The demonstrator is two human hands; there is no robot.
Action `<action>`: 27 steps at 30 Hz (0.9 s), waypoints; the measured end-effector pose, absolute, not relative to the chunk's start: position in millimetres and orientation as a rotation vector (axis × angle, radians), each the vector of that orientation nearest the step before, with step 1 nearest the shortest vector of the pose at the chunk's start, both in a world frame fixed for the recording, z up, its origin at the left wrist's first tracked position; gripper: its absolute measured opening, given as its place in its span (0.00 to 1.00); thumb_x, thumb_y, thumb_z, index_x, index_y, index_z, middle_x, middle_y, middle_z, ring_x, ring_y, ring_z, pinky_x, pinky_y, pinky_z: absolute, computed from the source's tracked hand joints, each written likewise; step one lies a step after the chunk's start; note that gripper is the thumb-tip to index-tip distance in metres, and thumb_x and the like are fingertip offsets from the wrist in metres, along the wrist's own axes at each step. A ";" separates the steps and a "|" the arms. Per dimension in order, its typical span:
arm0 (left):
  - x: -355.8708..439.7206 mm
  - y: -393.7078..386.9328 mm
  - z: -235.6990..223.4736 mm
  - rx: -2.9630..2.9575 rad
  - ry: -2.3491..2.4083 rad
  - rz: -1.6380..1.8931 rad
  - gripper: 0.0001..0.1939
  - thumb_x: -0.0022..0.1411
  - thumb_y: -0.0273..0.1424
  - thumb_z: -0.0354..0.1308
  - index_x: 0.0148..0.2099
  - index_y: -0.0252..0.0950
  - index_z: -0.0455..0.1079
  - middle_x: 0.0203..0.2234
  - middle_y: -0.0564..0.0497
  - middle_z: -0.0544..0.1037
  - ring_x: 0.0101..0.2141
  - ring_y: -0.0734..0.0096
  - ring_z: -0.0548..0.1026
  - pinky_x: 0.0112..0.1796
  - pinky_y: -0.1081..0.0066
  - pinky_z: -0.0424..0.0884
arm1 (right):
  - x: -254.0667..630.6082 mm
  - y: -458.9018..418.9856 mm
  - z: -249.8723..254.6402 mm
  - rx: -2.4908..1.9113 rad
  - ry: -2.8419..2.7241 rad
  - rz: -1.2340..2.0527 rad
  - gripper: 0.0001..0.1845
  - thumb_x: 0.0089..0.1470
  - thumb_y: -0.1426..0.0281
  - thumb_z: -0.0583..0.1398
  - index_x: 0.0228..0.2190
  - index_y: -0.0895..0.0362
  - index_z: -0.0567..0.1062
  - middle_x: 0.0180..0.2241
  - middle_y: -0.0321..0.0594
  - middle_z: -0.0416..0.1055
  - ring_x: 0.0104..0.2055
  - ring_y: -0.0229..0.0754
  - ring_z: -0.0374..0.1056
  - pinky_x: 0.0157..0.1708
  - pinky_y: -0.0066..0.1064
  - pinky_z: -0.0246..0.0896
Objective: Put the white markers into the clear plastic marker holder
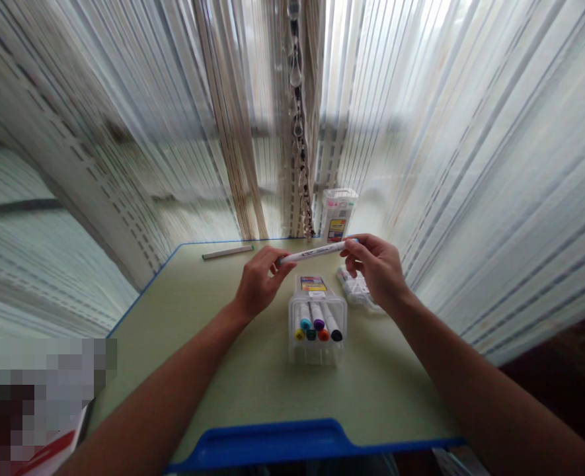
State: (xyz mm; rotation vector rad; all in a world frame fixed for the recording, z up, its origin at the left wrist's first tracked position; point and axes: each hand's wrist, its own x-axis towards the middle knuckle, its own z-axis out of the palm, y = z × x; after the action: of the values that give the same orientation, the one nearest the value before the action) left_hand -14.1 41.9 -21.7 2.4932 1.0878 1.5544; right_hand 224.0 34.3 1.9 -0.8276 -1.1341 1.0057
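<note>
A white marker [316,252] with dark print on its barrel is held level above the desk, one end in each hand. My left hand [262,276] pinches its left end, where a bluish-green tip shows. The right end sits between the thumb and fingers of my right hand [375,264]. Just below lies a clear plastic marker case [318,357] on its side, its end toward me. Inside it are several white markers with yellow, light blue, green, purple, orange and black ends. Its label [312,283] is yellow and blue.
On the pale green desk [193,377], another marker [228,252] with green ends lies at the far left. A clear case [340,215] stands upright at the back. Partly behind my right hand is a clear plastic piece [355,289]. Striped curtains [173,132] hang beyond the blue edge.
</note>
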 end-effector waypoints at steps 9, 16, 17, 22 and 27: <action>-13.0 34.5 -20.2 2.285 1.143 1.531 0.13 0.73 0.31 0.50 0.51 0.35 0.74 0.40 0.46 0.78 0.35 0.69 0.76 0.34 0.71 0.75 | 224.5 38.8 -4.3 -0.931 -1.103 1.128 0.12 0.45 0.65 0.67 0.33 0.59 0.80 0.26 0.38 0.77 0.18 0.32 0.65 0.15 0.25 0.56; -11.2 34.5 -20.2 2.209 1.179 1.565 0.08 0.69 0.32 0.55 0.45 0.36 0.74 0.35 0.48 0.76 0.34 0.70 0.76 0.33 0.74 0.76 | 223.7 38.5 -9.4 -0.935 -1.245 1.052 0.20 0.40 0.61 0.75 0.32 0.59 0.81 0.19 0.33 0.71 0.17 0.32 0.62 0.16 0.26 0.56; -10.5 34.5 -19.9 2.204 1.181 1.569 0.07 0.69 0.33 0.56 0.43 0.36 0.73 0.34 0.49 0.76 0.33 0.71 0.75 0.32 0.74 0.76 | 223.6 38.1 -9.5 -0.941 -1.257 1.055 0.21 0.39 0.60 0.76 0.32 0.60 0.80 0.18 0.33 0.71 0.17 0.32 0.61 0.16 0.26 0.56; -9.4 35.4 -20.2 2.158 1.195 1.565 0.10 0.64 0.38 0.63 0.39 0.36 0.71 0.31 0.52 0.76 0.27 0.75 0.72 0.29 0.75 0.73 | 222.9 35.6 -8.7 -0.937 -1.296 1.082 0.24 0.35 0.58 0.77 0.30 0.60 0.80 0.18 0.34 0.71 0.17 0.32 0.61 0.16 0.26 0.55; -10.0 35.8 -21.7 2.123 1.197 1.582 0.10 0.65 0.38 0.63 0.39 0.37 0.71 0.32 0.51 0.77 0.28 0.74 0.73 0.30 0.74 0.74 | 223.1 36.4 -10.4 -0.938 -1.336 1.073 0.24 0.40 0.57 0.75 0.33 0.62 0.81 0.19 0.34 0.71 0.18 0.32 0.62 0.17 0.26 0.56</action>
State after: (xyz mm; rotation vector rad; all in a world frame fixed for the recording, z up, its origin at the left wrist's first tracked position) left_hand -10.0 35.8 -21.7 2.1232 1.1966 1.5823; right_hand 223.1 36.4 -10.4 -0.9385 -1.3364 1.0728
